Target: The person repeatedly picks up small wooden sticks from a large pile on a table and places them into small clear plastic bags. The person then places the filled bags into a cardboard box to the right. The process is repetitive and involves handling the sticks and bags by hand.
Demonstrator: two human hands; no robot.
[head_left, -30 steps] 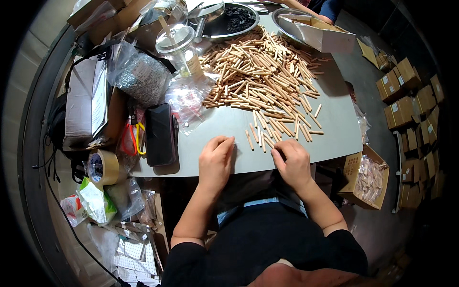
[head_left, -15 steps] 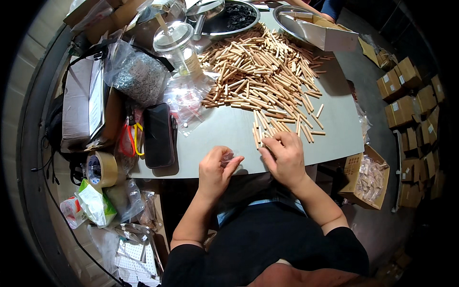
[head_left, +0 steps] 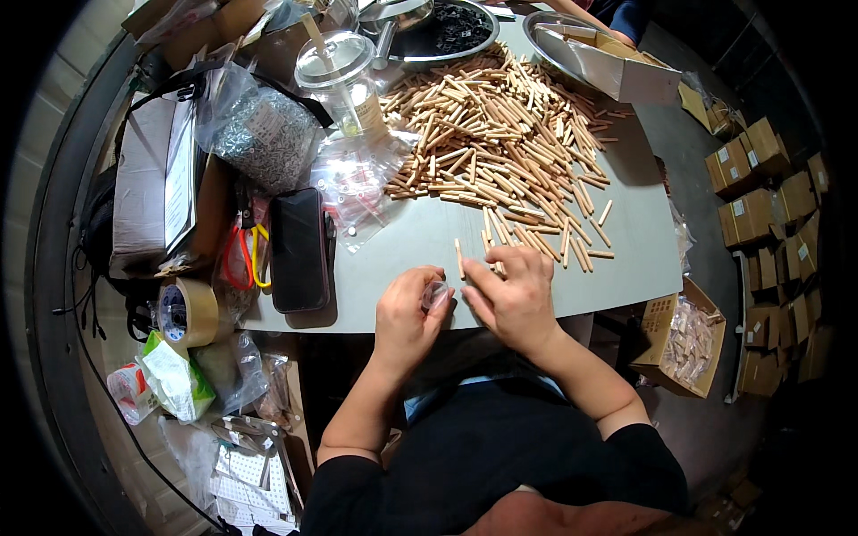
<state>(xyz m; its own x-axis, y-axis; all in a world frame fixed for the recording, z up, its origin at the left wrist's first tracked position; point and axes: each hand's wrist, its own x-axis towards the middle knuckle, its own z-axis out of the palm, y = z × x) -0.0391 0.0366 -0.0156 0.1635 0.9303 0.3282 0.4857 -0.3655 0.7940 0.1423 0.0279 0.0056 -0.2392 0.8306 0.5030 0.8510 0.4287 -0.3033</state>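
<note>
My left hand [head_left: 407, 313] is closed around a small clear plastic bag [head_left: 435, 295], whose rounded mouth shows between thumb and fingers. To its right, near the table's front edge, my right hand [head_left: 518, 299] has its thumb and forefinger at the lower end of a single wooden dowel [head_left: 459, 257]. That dowel points away from me, apart from the others; the exact contact is partly hidden by the fingertips. Beyond both hands spreads a large heap of short wooden dowels [head_left: 500, 134], with a few strays at its near edge.
Clear flat bags [head_left: 357, 192], a lidded plastic cup [head_left: 344, 85], a phone [head_left: 299, 250], scissors [head_left: 259, 255] and a bag of metal hardware [head_left: 259, 129] crowd the left. At the back are a metal bowl [head_left: 447, 36] and a white carton [head_left: 608, 67]. An open carton [head_left: 684, 339] stands right, below the table.
My right hand has shifted left toward my left hand, and one dowel now lies apart from the loose group. The bag's mouth shows more roundly in my left hand. The view has shifted slightly.
</note>
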